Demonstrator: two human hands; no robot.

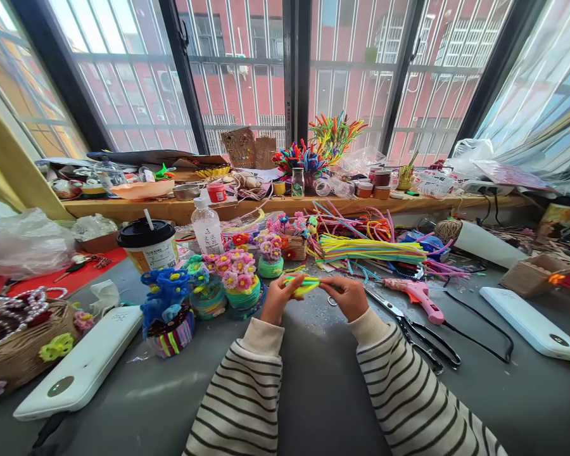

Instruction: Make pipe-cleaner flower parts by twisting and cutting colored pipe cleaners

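Observation:
Above the grey table, my left hand (280, 297) is closed around a small yellow-and-green pipe-cleaner piece (308, 287). My right hand (351, 299) pinches at the right end of that piece, thumb and fingers together. The fingers cover part of it, so its full shape is hidden. Just left of my left hand stands a small pot of pink pipe-cleaner flowers (240, 278). Beyond the hands lies a bundle of yellow and green pipe cleaners (370, 249). Black-handled scissors (418, 332) rest to the right of my right hand, beside a pink glue gun (420, 297).
On the left are a blue flower pot (168, 313), a lidded cup (149, 244), a plastic bottle (207, 228) and a white power bank (83, 361). Another white power bank (532, 323) lies right. The glue gun's black cable (479, 348) loops over the table. A cluttered window ledge (266, 206) runs behind.

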